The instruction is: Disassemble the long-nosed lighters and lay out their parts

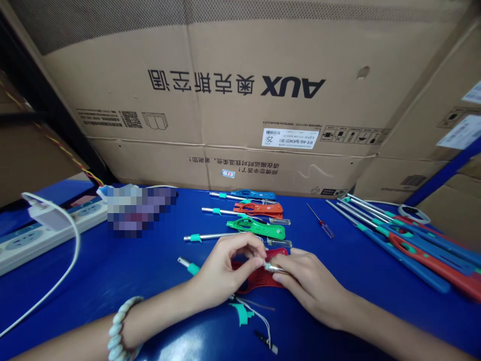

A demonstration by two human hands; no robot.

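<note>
My right hand (310,283) is closed around a small lighter fuel tank (273,268), its shiny end pointing left. My left hand (229,268) pinches thumb and forefinger together at that end; what lies between the fingertips is too small to make out. Below both hands lies a red lighter casing half (255,283), partly covered. A metal lighter tube (183,261) with a teal collar sticks out past my left hand. Nearer me are a teal trigger (242,313) and an igniter (266,342) with white wires.
Behind my hands lie green (259,228), orange (259,208) and blue (255,194) casing halves with tubes. A screwdriver (325,228) and several long lighters (421,245) lie right. A power strip (56,240) with a white cable stands left; a large cardboard box (225,120) closes the back.
</note>
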